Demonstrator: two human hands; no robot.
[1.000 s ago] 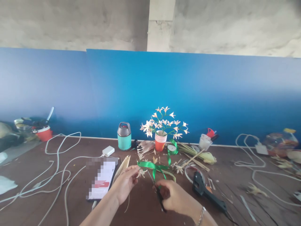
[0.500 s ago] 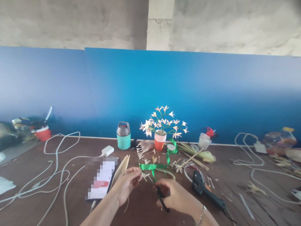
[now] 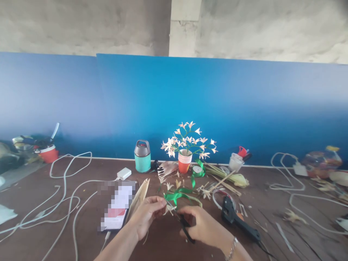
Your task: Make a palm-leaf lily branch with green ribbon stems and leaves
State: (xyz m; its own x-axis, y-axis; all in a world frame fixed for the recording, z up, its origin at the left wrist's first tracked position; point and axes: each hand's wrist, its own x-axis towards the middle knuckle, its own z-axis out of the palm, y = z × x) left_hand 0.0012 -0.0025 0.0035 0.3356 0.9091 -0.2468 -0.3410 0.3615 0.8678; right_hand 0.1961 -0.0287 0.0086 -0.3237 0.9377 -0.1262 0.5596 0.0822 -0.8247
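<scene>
Scissors (image 3: 186, 229) with black handles sit in the curled fingers of the right hand (image 3: 198, 222), low and just right of centre; whether the blades are parted is too small to tell. To their left, the left hand (image 3: 149, 213) has thumb and forefinger pinched nearly together on the end of the green ribbon (image 3: 176, 195), which lies at lower centre. A pale flower (image 3: 170, 209) is just beside those fingertips; I cannot tell if they hold it. A phone (image 3: 118, 207) lies at lower left, a glue gun (image 3: 239, 222) at lower right. Farther back on the brown table (image 3: 160, 246), a ribbon spool (image 3: 197, 169), stacked cups (image 3: 184, 161) bearing white blossoms (image 3: 187, 140), and a turquoise flask (image 3: 143, 158) stand before a blue panel (image 3: 190, 94).
</scene>
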